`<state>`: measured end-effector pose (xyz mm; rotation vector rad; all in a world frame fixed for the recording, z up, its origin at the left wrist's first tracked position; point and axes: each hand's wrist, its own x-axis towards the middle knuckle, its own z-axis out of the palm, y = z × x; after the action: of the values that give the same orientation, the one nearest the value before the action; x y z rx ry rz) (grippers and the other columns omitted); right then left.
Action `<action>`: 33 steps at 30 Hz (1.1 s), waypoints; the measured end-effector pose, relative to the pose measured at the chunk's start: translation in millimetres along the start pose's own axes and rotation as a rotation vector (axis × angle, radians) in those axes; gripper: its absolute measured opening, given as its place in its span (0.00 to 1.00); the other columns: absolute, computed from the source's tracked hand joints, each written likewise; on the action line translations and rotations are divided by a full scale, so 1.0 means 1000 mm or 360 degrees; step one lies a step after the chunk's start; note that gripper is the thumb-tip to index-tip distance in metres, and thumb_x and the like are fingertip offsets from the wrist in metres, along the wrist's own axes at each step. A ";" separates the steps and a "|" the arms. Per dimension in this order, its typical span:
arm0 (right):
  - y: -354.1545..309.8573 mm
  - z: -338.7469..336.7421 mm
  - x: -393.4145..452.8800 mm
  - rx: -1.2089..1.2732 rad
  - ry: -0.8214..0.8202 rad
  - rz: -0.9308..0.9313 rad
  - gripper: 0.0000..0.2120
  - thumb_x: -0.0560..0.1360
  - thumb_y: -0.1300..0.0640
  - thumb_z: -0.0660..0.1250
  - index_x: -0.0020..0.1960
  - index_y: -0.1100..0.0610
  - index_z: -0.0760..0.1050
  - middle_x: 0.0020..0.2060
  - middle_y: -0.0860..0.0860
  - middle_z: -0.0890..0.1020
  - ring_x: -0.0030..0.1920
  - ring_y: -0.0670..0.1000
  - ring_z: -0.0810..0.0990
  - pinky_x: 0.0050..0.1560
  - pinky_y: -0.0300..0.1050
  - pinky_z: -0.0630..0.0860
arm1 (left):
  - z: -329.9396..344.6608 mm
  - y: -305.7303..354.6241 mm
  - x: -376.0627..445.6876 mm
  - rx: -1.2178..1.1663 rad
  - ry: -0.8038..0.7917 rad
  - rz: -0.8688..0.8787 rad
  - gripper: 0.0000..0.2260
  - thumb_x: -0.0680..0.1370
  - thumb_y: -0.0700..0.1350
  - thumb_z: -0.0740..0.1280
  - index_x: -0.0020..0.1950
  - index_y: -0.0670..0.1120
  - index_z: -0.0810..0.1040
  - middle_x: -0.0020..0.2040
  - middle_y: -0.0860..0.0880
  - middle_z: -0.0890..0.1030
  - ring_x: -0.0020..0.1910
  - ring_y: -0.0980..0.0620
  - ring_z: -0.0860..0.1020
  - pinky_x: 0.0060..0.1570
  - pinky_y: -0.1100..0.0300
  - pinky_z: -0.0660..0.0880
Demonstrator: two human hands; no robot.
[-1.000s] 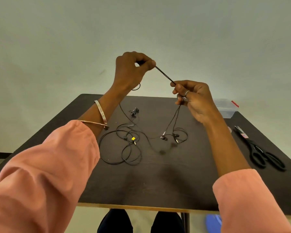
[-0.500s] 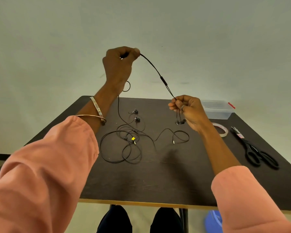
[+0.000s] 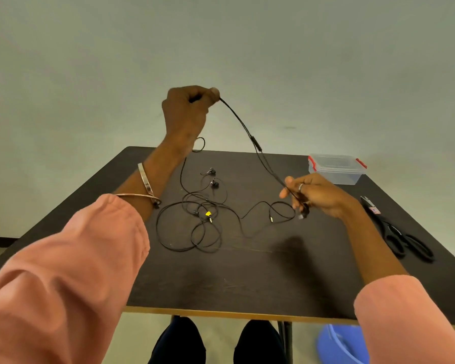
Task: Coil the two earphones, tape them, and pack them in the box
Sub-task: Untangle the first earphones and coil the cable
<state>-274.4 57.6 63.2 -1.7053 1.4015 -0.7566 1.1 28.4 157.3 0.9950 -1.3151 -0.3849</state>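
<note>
Head view: left hand pinches the earphone cable high above the bench, right hand fingers grip the bud end. Keep loops even, no kinks.

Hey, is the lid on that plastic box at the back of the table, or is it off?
On. The clear plastic box shows a flat lid across its top with red latches at both ends.
</note>
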 end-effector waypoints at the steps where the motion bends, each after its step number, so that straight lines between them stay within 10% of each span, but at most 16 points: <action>1: -0.004 0.000 0.001 -0.0167 -0.0016 0.0072 0.25 0.80 0.45 0.57 0.47 0.66 0.81 0.28 0.55 0.80 0.34 0.55 0.78 0.43 0.47 0.76 | 0.003 0.000 -0.003 -0.0003 -0.0044 -0.0010 0.08 0.74 0.50 0.72 0.44 0.46 0.86 0.32 0.58 0.81 0.31 0.64 0.76 0.40 0.70 0.73; 8: -0.075 0.006 -0.011 -0.0049 0.0087 -0.0330 0.26 0.76 0.40 0.60 0.56 0.62 0.80 0.51 0.45 0.84 0.59 0.46 0.79 0.64 0.44 0.70 | 0.025 0.027 -0.021 0.0100 -0.0465 0.0170 0.06 0.73 0.50 0.73 0.42 0.48 0.85 0.38 0.45 0.84 0.30 0.58 0.74 0.38 0.61 0.75; 13: -0.109 0.023 -0.013 0.0490 0.0166 -0.0665 0.12 0.78 0.57 0.65 0.54 0.66 0.80 0.33 0.55 0.80 0.33 0.51 0.81 0.42 0.46 0.81 | 0.031 0.033 -0.030 0.0218 -0.0545 0.0318 0.05 0.73 0.49 0.73 0.42 0.49 0.85 0.36 0.50 0.84 0.31 0.60 0.74 0.37 0.63 0.74; 16: -0.099 0.017 -0.005 0.0695 0.0197 -0.0601 0.14 0.81 0.55 0.62 0.45 0.63 0.80 0.23 0.50 0.65 0.24 0.47 0.61 0.25 0.39 0.62 | 0.018 0.023 -0.027 0.0254 -0.0661 0.0228 0.07 0.72 0.52 0.73 0.44 0.49 0.85 0.30 0.54 0.79 0.30 0.59 0.74 0.35 0.66 0.71; 33: -0.020 -0.046 -0.011 0.1205 0.1059 -0.0158 0.14 0.81 0.55 0.60 0.40 0.59 0.76 0.20 0.47 0.65 0.21 0.46 0.59 0.25 0.40 0.59 | -0.049 -0.054 -0.017 0.0489 -0.0680 -0.0137 0.09 0.75 0.51 0.71 0.45 0.45 0.85 0.36 0.49 0.82 0.34 0.54 0.77 0.39 0.61 0.75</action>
<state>-305.3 61.0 103.9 -0.9530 1.1860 -1.7571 57.1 29.8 107.3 1.2754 -1.7571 -0.4893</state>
